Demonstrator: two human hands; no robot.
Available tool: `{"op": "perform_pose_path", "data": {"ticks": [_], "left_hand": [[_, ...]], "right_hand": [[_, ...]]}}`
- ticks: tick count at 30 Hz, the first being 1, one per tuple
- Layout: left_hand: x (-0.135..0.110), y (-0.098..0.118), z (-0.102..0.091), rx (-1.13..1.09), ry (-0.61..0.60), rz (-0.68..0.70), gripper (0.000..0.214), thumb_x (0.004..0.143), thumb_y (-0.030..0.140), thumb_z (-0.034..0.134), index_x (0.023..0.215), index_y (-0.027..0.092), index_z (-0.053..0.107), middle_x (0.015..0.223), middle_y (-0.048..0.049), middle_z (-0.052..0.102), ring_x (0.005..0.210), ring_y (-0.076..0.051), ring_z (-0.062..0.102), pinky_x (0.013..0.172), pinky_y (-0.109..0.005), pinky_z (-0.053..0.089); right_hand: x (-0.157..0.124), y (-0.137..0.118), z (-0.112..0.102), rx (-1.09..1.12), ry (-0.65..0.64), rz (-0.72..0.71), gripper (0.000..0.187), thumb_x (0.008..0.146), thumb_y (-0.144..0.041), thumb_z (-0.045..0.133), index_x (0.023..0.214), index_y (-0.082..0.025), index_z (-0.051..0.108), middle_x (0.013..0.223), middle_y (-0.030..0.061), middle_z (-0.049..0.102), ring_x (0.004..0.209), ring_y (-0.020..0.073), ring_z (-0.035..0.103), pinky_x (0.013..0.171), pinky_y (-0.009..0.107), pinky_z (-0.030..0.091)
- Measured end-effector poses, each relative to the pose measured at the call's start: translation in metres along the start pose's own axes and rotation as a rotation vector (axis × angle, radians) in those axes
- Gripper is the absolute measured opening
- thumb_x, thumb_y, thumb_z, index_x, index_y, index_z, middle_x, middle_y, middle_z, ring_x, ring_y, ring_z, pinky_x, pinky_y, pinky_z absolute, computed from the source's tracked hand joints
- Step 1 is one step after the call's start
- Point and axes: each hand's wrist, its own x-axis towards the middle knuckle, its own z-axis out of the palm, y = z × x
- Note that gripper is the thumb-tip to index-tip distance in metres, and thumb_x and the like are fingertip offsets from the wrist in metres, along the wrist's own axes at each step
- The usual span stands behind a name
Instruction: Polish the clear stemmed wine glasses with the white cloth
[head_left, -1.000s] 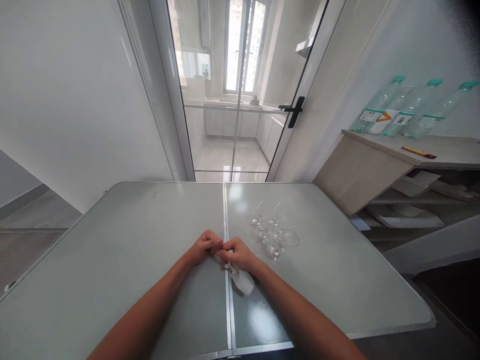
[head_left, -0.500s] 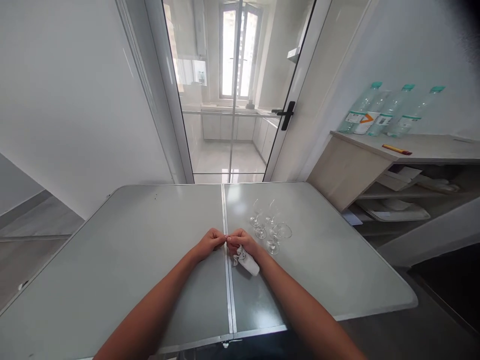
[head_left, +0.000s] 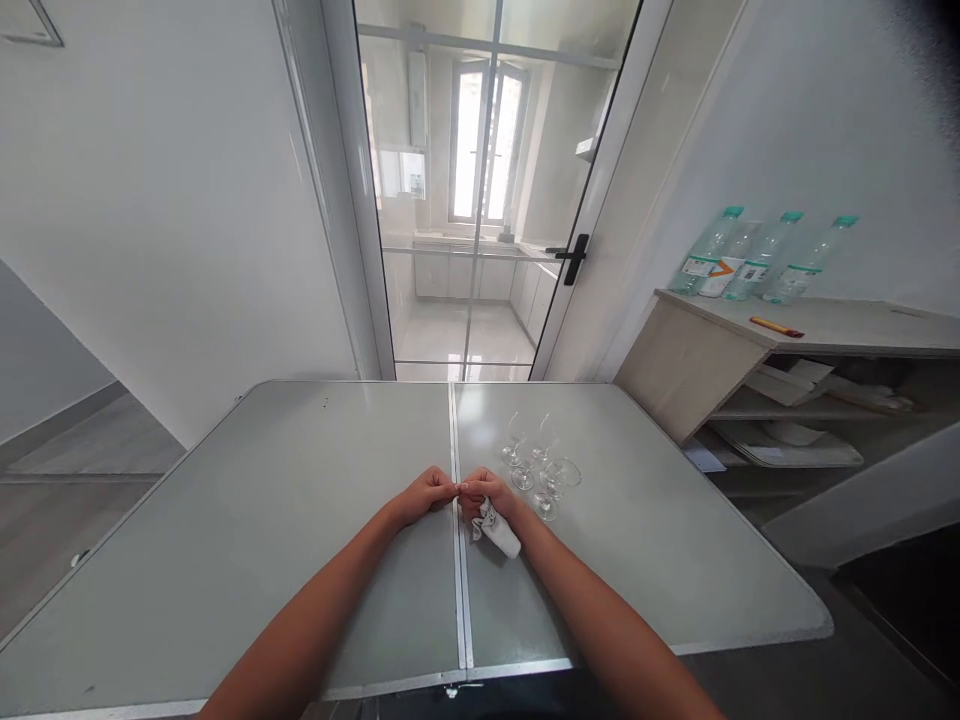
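Note:
My left hand and my right hand meet fingertip to fingertip over the seam of the grey folding table. Both are curled closed. A crumpled white cloth hangs under my right hand, which grips it; my left hand pinches at the same spot, and what it pinches is too small to make out. Three clear stemmed glasses stand just right of my right hand.
A glass door with a black handle stands behind the table. To the right is a wooden shelf unit with three plastic bottles on top and papers on its shelves.
The hands stay together at the seam while the cloth has bunched up tighter under my right hand. The camera has tilted up and pulled back a little.

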Motion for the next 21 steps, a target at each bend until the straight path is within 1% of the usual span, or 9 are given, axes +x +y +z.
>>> {"op": "perform_pose_path", "data": {"ticks": [4,7,11,17,21], "left_hand": [[-0.004,0.003,-0.003,-0.071,-0.145,-0.048,0.067,0.086,0.062,0.068,0.048,0.020,0.032,0.046,0.0071,0.027,0.046,-0.006,0.019,0.049,-0.026,0.013],[-0.004,0.003,-0.005,-0.146,-0.202,-0.080,0.068,0.086,0.066,0.066,0.049,0.021,0.029,0.047,0.0084,0.024,0.044,-0.006,0.019,0.046,-0.025,0.015],[-0.005,0.000,-0.008,-0.228,-0.218,-0.099,0.067,0.085,0.063,0.068,0.052,0.022,0.028,0.049,0.0095,0.023,0.043,-0.006,0.017,0.043,-0.023,0.014],[-0.004,-0.006,-0.012,-0.295,-0.198,-0.108,0.067,0.087,0.061,0.067,0.052,0.022,0.026,0.048,0.0100,0.021,0.041,-0.005,0.016,0.041,-0.022,0.013],[-0.007,-0.008,-0.010,-0.296,-0.180,-0.090,0.068,0.084,0.057,0.073,0.049,0.022,0.027,0.045,0.0097,0.022,0.039,-0.005,0.018,0.040,-0.022,0.014]], "right_hand": [[0.000,-0.001,-0.001,0.010,-0.019,0.002,0.061,0.073,-0.047,0.081,0.045,-0.023,0.032,0.042,-0.0076,0.034,0.037,0.0050,0.029,0.039,0.023,0.022],[0.000,-0.001,-0.002,0.012,-0.033,0.002,0.061,0.074,-0.045,0.080,0.045,-0.023,0.032,0.041,-0.0082,0.032,0.036,0.0048,0.027,0.038,0.023,0.022],[0.000,0.001,-0.001,0.002,-0.051,-0.010,0.059,0.073,-0.044,0.080,0.044,-0.023,0.034,0.040,-0.0077,0.033,0.036,0.0056,0.028,0.037,0.023,0.023],[0.002,0.006,-0.003,0.001,-0.065,-0.016,0.060,0.072,-0.045,0.080,0.042,-0.023,0.034,0.039,-0.0067,0.035,0.035,0.0061,0.029,0.037,0.023,0.025],[0.003,0.007,-0.004,-0.015,-0.053,-0.028,0.059,0.071,-0.044,0.081,0.041,-0.022,0.035,0.038,-0.0065,0.034,0.034,0.0055,0.028,0.036,0.023,0.023]]}}
